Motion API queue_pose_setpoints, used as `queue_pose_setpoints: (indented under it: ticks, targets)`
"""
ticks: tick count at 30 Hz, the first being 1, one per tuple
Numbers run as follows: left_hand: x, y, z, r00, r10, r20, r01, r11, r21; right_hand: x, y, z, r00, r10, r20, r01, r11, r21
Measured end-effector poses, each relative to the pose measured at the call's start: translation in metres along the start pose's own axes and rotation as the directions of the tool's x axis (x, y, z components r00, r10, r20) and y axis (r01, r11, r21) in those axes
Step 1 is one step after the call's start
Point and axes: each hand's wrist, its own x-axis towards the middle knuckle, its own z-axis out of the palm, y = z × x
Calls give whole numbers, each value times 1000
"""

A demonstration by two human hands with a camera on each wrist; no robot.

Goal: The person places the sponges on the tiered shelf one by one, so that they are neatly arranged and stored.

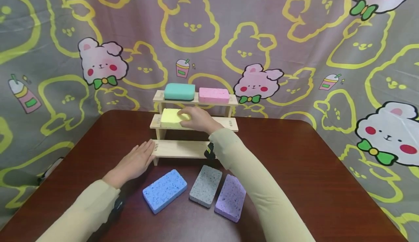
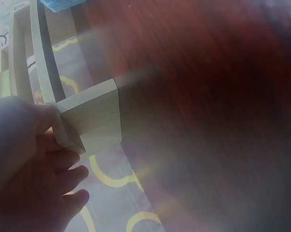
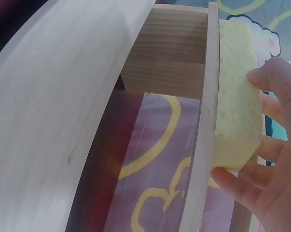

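1. Yellow sponge sits toward the left of the middle tier on the wooden rack; right hand pinches its right end, likely for control;
2. left hand, fingers extended, rests against the bottom tier's left end, probably steadying a light frame;
3. teal sponge and pink sponge share the top tier, slightly apart;
4. blue sponge, grey sponge, purple sponge lie on the counter, handily near.

Bare matt wood on the rack, smooth, grain showing nicely! The yellow sponge is matt, finely pored; the blue sponge, grey sponge and purple sponge look rougher, pitted all over. And here's gloss: the wood-look tabletop shines, while the backdrop is softly creased cloth.
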Motion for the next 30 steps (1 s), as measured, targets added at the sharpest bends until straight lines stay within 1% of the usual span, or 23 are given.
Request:
queue_pose_setpoints:
  ticks: [3, 14, 22, 27, 30]
  targets:
    - [0, 0, -1, 1000, -1, -2, 1, 1000, -1, 2, 0, 1, 1000, 8, 2, -8, 1000, 2]
    - [0, 0, -1, 1000, 4, -2, -4, 1000, 8, 2, 4, 4, 1000, -25, 18, 24, 998, 60]
    - [0, 1, -2, 1000, 0, -5, 0, 1000, 0, -1, 4, 2, 998, -21, 54, 19, 999, 37]
    - [0, 2, -2, 1000, -1, -3, 1, 1000, -3, -5, 4, -1, 997, 0, 82, 1, 1000, -11]
    - [0, 1, -1, 1000, 2, -5, -2, 1000, -2, -8, 5, -4, 997, -2, 82, 3, 1000, -9]
